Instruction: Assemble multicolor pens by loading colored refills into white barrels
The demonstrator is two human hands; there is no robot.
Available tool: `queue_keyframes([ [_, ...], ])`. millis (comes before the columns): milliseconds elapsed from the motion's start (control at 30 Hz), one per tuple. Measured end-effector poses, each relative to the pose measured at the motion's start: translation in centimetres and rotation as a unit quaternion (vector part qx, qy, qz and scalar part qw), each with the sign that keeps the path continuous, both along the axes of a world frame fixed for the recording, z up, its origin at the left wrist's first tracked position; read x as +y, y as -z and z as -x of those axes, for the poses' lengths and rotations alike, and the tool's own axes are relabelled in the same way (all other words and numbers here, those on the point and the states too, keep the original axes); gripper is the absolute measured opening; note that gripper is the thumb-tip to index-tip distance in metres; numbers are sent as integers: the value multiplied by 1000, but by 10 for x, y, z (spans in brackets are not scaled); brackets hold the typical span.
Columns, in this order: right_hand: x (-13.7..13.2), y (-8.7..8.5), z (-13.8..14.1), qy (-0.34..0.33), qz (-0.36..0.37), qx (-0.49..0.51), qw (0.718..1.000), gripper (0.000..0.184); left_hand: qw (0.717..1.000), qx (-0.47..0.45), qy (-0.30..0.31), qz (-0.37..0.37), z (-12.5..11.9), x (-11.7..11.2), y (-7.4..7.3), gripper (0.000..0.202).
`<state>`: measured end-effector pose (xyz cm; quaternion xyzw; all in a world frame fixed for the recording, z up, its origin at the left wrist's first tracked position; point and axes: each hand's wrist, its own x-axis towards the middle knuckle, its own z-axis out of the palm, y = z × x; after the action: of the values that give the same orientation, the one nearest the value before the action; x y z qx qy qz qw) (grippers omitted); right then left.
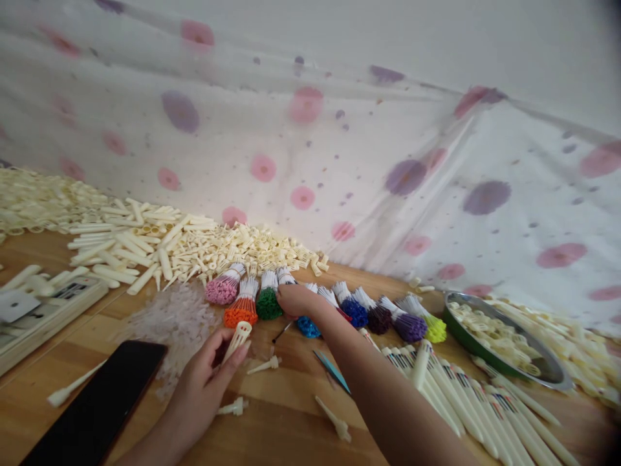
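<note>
My left hand (206, 375) pinches a cream slotted plastic holder (239, 338) by its lower end, the round slotted head pointing up. My right hand (297, 300) reaches forward over a row of bundled pen refills and closes on them between the green bundle (268, 303) and the blue bundle (307, 325). What its fingers grip is hidden under the hand. A pink bundle (222, 289) and an orange bundle (241, 312) lie to the left, with dark blue (356, 313), purple (409, 325) and yellow-green (435, 329) bundles to the right.
Heaps of cream plastic tubes and caps (160, 246) line the back of the wooden table. A black phone (104, 401) lies front left beside a power strip (43, 307). A green-rimmed metal bowl (458, 327) and a row of assembled pens (480, 401) sit right. Loose cream parts (264, 366) lie nearby.
</note>
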<state>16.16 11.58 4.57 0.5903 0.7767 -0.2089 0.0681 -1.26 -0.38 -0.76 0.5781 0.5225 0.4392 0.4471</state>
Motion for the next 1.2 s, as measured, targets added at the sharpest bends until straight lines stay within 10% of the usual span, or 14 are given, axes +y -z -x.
queue_keyframes([
  [433, -83, -25, -65, -8, 195, 329, 924, 24, 999, -31, 40, -11, -23, 27, -18, 26],
  [667, -123, 3, -79, -71, 330, 489, 804, 35, 993, 15, 108, 33, -25, 5, -28, 27],
  [900, -121, 51, -54, 100, 236, 619, 742, 43, 991, 123, 45, -11, -27, 6, -24, 23],
  [1200, -125, 53, -34, 265, 187, 690, 647, 43, 983, 160, -7, -87, -18, 7, -17, 19],
])
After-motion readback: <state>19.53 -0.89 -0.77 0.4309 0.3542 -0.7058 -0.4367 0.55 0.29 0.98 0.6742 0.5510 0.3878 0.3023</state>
